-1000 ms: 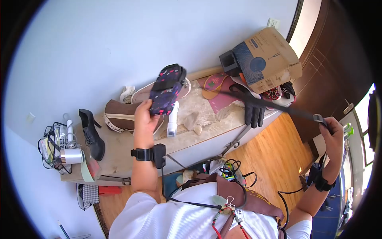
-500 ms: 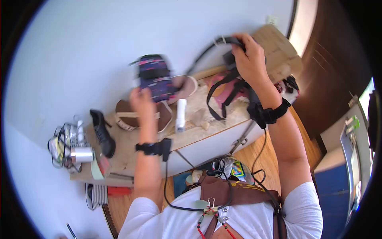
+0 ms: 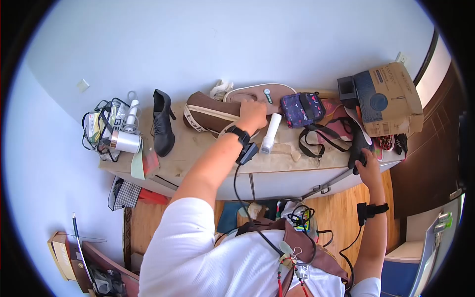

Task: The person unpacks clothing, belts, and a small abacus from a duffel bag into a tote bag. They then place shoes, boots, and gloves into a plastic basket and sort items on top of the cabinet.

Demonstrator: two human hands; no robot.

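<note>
While the left hand [image 3: 252, 116] rests on the brown bag [image 3: 210, 115] at the far side of the counter [image 3: 208, 158], its fingers curl down over the bag's top edge, gripping it. The bag lies on its side, left of the middle. Just right of that hand a white tube [image 3: 270, 133] lies on the counter, and beyond it, against the wall, a pink sole [image 3: 262, 92]. The spotted pouch [image 3: 303, 109] sits right of the tube, its black strap [image 3: 321, 141] looped loose toward the near edge. The right hand [image 3: 368, 168] is at the near right corner of the counter, fingers closed on a black glove [image 3: 358, 146] that hangs over the edge. Behind the glove a cardboard box [image 3: 391, 96] stands at the far right. Left of the bag a black heel [image 3: 162, 123] stands upright, and further left a silver can [image 3: 124, 142] lies among cables.
</note>
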